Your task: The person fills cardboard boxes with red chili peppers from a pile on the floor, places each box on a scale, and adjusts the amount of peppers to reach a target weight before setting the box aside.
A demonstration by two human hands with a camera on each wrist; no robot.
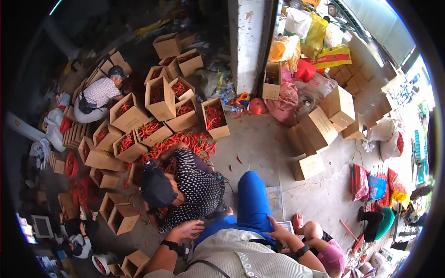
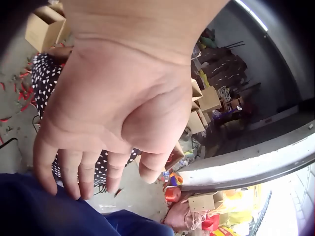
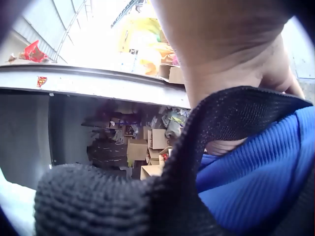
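Fingers loosely extended and palm bare, my left hand [image 1: 187, 229] hovers beside my left thigh in blue trousers [image 1: 254, 199]. In the left wrist view the same hand [image 2: 115, 105] hangs above the blue cloth, holding nothing. My right hand [image 1: 278, 230] rests on the other side of my lap, its fingers extended along the trouser leg. A black strap [image 3: 236, 110] crosses the right wrist view and hides much of that hand. Just past my left hand crouches a person in a dotted shirt [image 1: 199, 185], next to a heap of red chili peppers [image 1: 194, 143].
Open cardboard boxes [image 1: 160, 99] of chilies crowd the left side. Another person [image 1: 97, 97] squats behind them. A white pillar [image 1: 248, 46] stands ahead. Boxes [image 1: 317, 129] and stuffed sacks [image 1: 282, 99] lie to the right. Someone in a pink top [image 1: 331, 257] sits close at my right.
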